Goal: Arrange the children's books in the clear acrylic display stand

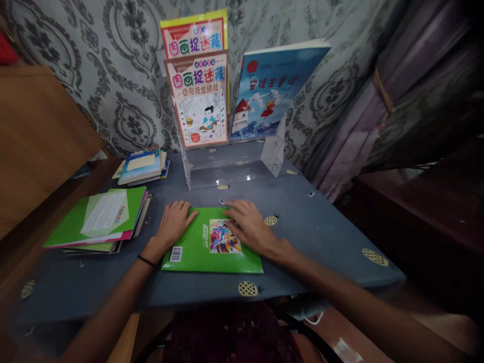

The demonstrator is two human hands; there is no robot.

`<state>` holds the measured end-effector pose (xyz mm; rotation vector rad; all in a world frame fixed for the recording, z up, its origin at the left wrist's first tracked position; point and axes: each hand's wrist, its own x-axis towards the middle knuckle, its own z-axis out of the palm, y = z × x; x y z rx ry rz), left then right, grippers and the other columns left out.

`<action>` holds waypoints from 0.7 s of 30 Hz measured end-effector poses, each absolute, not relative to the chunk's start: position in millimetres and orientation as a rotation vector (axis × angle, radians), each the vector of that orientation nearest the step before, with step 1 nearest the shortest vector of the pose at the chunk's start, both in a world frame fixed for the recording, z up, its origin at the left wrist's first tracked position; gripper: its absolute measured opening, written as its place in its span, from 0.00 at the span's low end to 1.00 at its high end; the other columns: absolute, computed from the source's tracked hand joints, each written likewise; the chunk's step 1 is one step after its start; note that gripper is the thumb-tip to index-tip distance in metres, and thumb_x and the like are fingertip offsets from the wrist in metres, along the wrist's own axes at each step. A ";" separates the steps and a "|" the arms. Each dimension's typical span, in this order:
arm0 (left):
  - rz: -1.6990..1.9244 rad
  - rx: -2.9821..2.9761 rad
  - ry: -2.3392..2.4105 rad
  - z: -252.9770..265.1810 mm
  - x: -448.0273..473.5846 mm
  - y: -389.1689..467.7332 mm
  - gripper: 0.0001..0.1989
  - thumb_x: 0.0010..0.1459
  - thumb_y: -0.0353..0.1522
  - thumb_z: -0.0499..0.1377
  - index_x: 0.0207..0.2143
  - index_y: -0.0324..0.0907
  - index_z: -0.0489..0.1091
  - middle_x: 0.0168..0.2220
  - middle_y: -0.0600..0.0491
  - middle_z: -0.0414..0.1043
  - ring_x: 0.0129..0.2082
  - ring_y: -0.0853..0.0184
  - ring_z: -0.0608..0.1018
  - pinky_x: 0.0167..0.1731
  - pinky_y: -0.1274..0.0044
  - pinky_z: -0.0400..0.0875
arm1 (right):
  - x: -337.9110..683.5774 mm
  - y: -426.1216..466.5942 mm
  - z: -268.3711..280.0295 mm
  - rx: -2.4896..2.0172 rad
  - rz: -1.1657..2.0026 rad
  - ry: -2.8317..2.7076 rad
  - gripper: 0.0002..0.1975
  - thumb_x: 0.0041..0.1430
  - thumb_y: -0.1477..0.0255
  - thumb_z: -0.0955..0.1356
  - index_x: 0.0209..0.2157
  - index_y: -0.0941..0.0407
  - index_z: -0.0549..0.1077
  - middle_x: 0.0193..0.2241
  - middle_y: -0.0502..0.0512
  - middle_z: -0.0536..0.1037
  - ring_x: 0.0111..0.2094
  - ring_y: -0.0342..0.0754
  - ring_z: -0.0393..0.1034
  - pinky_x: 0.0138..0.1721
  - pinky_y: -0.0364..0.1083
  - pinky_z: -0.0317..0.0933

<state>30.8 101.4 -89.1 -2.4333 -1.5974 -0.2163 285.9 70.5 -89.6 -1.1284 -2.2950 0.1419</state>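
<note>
A green book with a colourful picture and a barcode lies flat on the table before me, turned sideways. My left hand rests at its left edge, thumb stretched over the cover and fingers laid out. Across the upper right part of the cover lies my right hand, its fingers extended and slightly blurred. Neither hand grips the book. Left of my left hand is a stack of books with another green book on top.
Behind stands a clear acrylic rack bearing hidden-picture books and a blue storybook. A smaller book stack sits at the back left. The patterned tablecloth ends at the right near a curtain.
</note>
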 end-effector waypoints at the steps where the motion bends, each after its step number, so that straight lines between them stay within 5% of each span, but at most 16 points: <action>1: -0.222 -2.440 -1.601 -89.5 30.0 101.3 0.13 0.71 0.38 0.50 0.44 0.41 0.70 0.44 0.47 0.75 0.46 0.57 0.74 0.44 0.69 0.64 | 274.0 65.6 -87.6 -1.056 0.177 -2.377 0.13 0.66 0.71 0.65 0.49 0.57 0.76 0.56 0.65 0.74 0.59 0.60 0.65 0.58 0.63 0.62; 6: -0.257 -2.464 -1.595 -89.5 26.2 100.4 0.14 0.70 0.30 0.46 0.50 0.39 0.70 0.45 0.45 0.75 0.45 0.57 0.74 0.45 0.68 0.67 | 218.0 55.1 -90.7 -0.836 0.288 -2.672 0.26 0.67 0.64 0.66 0.61 0.65 0.68 0.63 0.69 0.67 0.66 0.57 0.58 0.66 0.55 0.53; 12: -0.323 -2.491 -1.596 -92.9 24.4 101.6 0.14 0.70 0.30 0.47 0.50 0.39 0.70 0.46 0.45 0.75 0.46 0.57 0.75 0.47 0.67 0.68 | 235.1 65.9 -105.8 -1.113 0.247 -2.616 0.34 0.69 0.56 0.63 0.66 0.65 0.61 0.68 0.70 0.58 0.70 0.59 0.48 0.69 0.57 0.48; 21: -0.292 -2.480 -1.525 -86.2 27.3 95.9 0.15 0.70 0.32 0.46 0.53 0.39 0.69 0.51 0.42 0.74 0.51 0.55 0.74 0.53 0.60 0.66 | 299.7 63.2 -106.6 -1.511 0.125 -2.404 0.33 0.71 0.57 0.57 0.64 0.70 0.64 0.64 0.73 0.65 0.67 0.61 0.57 0.68 0.59 0.51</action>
